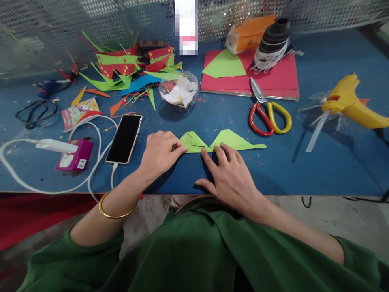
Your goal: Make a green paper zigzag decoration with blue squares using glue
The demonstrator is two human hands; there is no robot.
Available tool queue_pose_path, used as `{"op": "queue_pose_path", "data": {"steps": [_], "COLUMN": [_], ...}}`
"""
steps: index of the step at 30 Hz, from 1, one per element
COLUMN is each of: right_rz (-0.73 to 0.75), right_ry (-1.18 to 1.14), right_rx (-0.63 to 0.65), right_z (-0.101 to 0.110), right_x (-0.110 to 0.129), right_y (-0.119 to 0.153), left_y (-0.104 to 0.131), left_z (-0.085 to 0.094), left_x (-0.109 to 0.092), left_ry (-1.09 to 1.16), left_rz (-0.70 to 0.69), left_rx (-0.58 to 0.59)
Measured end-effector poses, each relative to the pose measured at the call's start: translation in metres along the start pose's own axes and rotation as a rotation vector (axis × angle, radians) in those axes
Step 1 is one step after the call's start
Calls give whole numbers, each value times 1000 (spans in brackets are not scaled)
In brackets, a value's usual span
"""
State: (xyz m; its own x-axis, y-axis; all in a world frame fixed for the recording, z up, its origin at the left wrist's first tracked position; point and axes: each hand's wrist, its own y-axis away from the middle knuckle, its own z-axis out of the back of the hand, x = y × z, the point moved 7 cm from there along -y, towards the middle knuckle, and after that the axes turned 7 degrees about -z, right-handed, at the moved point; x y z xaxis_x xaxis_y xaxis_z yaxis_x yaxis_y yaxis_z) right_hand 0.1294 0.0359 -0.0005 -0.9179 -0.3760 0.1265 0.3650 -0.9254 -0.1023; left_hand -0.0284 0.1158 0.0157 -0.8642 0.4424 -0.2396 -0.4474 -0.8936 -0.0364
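A folded light-green paper (232, 140) lies near the front edge of the blue table, with two raised peaks and a thin tip pointing right. My left hand (161, 152) is at its left end, thumb and index finger pinched together on the paper. My right hand (231, 174) rests palm down with fingertips on the lower edge around the middle, its thumb spread apart to the left. A small folded flap shows on the left peak. The paper's far left end is hidden under my left hand.
Phone (124, 139) and purple adapter (74, 156) with a white cable lie left. Scissors (266, 117), red sheets (273, 83) and a yellow glue gun (349, 101) are right. Behind are a clear bowl (179, 91), paper scraps (118, 67) and a black thread cone (273, 40).
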Motion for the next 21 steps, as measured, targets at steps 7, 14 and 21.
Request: {"op": "queue_pose_path", "data": {"steps": [7,14,21], "right_rz": [1,-3,2], "right_ry": [5,24,37], "right_rx": [3,7,22], "right_z": [0,0,-1], "right_x": [1,1,2], "right_y": [0,0,-1], "left_y": [11,12,10], "left_z": [2,7,6], "left_x": [9,17,26], "left_ry": [-92,-123,-90], "left_rz": [-49,-41,-34], "left_rx": [-26,-73,-99]}}
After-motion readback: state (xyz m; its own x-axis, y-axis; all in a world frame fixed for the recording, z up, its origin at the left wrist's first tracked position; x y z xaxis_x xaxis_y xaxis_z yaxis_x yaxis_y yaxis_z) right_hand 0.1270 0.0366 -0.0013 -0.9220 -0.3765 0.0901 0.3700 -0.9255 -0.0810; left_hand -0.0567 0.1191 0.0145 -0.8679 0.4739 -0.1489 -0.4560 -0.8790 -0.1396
